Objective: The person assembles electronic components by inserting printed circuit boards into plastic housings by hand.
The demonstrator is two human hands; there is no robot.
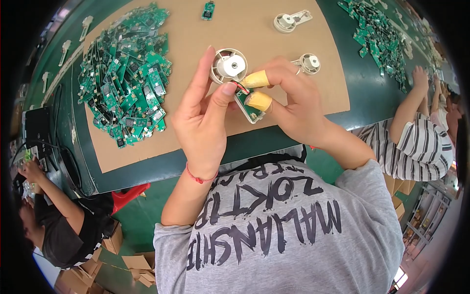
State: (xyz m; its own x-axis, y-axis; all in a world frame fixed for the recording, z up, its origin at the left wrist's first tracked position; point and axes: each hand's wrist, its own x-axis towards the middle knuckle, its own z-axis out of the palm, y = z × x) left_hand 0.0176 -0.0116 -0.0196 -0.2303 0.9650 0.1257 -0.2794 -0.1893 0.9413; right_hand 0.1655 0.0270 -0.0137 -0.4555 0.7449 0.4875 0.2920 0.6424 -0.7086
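Note:
Between my hands is a small white fan housing (229,66) with a round motor end and a narrow handle part. My left hand (203,112) grips it, its thumb pressed near the neck and its fingers along the round rim. A green circuit board (252,112) lies in the handle part. Short red and black wires (241,88) run between the motor and the board. My right hand (293,95), with yellow covers on thumb and index finger, pinches at the wires and the board's upper end. The fingertips hide the exact contact.
A large heap of green circuit boards (129,83) covers the left of the cardboard sheet (191,36). One single board (208,11) lies at the far side. Two more white fan housings (285,23) lie to the right. Co-workers sit at both sides, near another board heap (374,41).

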